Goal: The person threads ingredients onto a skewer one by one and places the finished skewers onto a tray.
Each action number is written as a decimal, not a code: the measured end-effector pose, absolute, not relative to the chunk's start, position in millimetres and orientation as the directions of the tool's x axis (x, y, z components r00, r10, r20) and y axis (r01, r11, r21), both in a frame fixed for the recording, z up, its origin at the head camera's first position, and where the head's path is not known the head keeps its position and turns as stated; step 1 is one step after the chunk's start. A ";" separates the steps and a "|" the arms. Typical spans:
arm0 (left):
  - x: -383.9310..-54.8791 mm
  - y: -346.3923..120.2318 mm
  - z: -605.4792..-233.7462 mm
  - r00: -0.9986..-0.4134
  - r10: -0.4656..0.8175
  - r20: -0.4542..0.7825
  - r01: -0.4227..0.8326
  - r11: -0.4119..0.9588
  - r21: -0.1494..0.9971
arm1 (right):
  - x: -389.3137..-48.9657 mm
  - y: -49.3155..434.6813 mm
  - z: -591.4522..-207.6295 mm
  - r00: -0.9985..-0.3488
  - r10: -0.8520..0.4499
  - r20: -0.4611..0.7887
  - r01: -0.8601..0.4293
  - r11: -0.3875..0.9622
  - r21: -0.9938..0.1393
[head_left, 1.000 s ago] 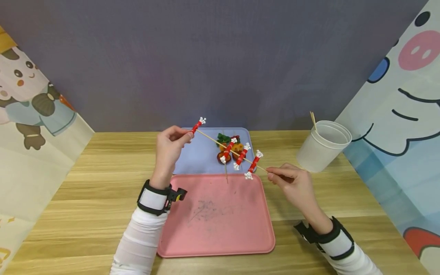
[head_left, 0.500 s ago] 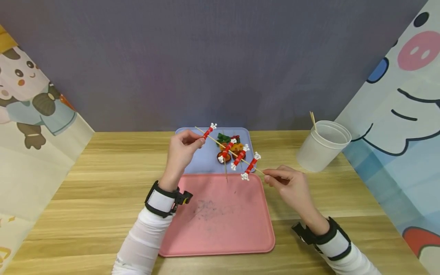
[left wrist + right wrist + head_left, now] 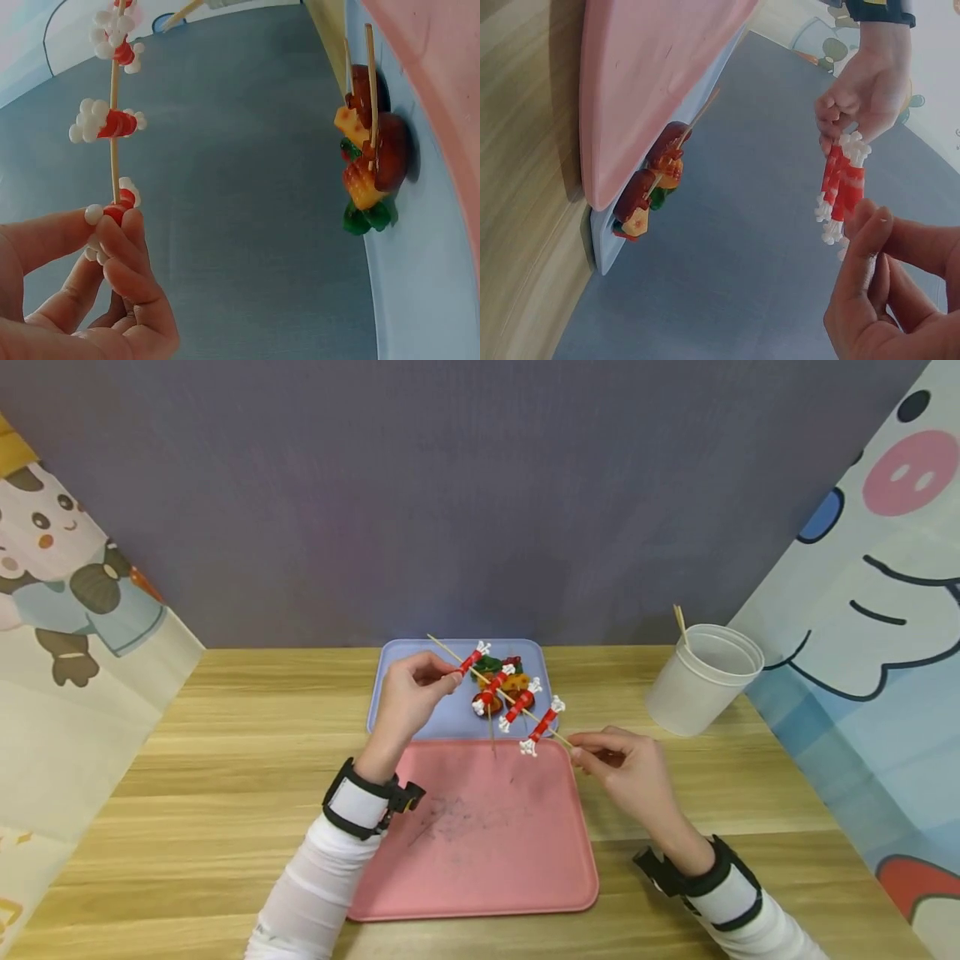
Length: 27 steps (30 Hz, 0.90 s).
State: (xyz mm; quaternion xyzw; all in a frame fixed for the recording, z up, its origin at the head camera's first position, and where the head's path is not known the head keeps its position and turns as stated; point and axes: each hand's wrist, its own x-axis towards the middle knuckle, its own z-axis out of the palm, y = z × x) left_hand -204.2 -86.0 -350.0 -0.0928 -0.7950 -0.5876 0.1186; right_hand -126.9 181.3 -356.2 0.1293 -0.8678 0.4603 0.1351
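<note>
In the head view, a wooden skewer slants through the air over the trays, carrying several red pieces with knobbly white ends. My left hand pinches the red-and-white piece farthest along it, and the bare tip sticks out beyond. Near the opposite end, my right hand pinches the stick between thumb and fingers, close to the last red-and-white piece. The left wrist view shows thumb and fingers around the held piece. From the right wrist, the pieces overlap and the gripped stick end is hidden.
Behind, a blue tray holds skewers of toy food in brown, yellow and green. A pink tray lies in front, touching or close to it. On the right stands a white bucket with thin sticks leaning out.
My left hand has slid rightward and nearer with its piece, closer to the other pieces, so the skewer's far tip now shows. The right hand has shifted slightly left and down.
</note>
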 end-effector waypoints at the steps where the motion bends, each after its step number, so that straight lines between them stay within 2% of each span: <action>1: -204.3 -85.7 -350.3 -0.955 0.007 0.298 0.287 0.296 0.911 | -128.6 183.1 -360.1 -0.932 -0.098 0.349 -0.345 0.537 -0.770; 8: -204.3 -85.2 -352.3 -0.960 0.007 0.280 0.268 0.313 0.911 | -134.0 188.5 -375.3 -0.936 -0.128 0.327 -0.346 0.497 -0.796; 14: -206.2 -84.9 -353.8 -0.959 -0.009 0.282 0.265 0.313 0.912 | -132.4 184.2 -374.0 -0.953 -0.169 0.250 -0.300 0.440 -0.847; 19: -195.6 -79.1 -336.8 -0.959 -0.005 0.284 0.269 0.306 0.913 | -133.4 182.6 -374.6 -0.958 -0.183 0.222 -0.285 0.491 -0.823; 23: -186.8 -74.4 -324.1 -0.954 -0.002 0.299 0.282 0.324 0.903 | -134.5 179.0 -377.4 -0.964 -0.227 0.140 -0.241 0.519 -0.820; 27: -193.0 -75.6 -329.2 -0.942 -0.009 0.334 0.310 0.349 0.884 | -135.9 172.4 -381.8 -0.960 -0.280 0.001 -0.134 0.456 -0.880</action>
